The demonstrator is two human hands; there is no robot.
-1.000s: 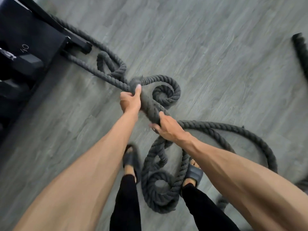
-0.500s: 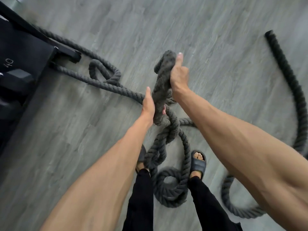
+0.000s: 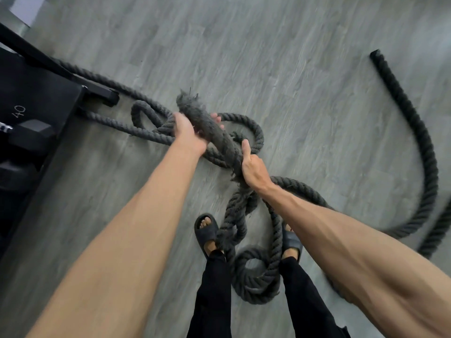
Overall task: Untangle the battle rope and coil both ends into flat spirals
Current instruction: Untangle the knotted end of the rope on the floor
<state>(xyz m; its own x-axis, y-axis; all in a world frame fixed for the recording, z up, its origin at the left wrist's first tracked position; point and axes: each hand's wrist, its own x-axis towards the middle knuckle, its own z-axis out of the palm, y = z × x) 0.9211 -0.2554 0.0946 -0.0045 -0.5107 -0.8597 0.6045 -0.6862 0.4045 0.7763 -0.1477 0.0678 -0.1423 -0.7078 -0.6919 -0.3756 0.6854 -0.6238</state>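
A thick dark grey battle rope (image 3: 253,279) lies in tangled loops on the floor between and ahead of my feet. Its frayed end (image 3: 192,106) is lifted off the floor. My left hand (image 3: 188,132) grips the rope just below that frayed end, fingers wrapped round it. My right hand (image 3: 251,167) grips the same length lower down, thumb pointing up along it. The rope's other end (image 3: 377,57) lies on the floor at the far right, curving down and back toward me.
A black weight rack (image 3: 36,103) with dumbbells (image 3: 26,132) stands at the left; the rope runs around its foot (image 3: 102,93). Grey wood-look floor (image 3: 292,81) stretches beyond. My feet in dark slides (image 3: 207,228) flank the rope loops.
The frayed end was raised high in my right hand; now it is lower and my left hand holds it near the tip, while my right hand has shifted down the rope.
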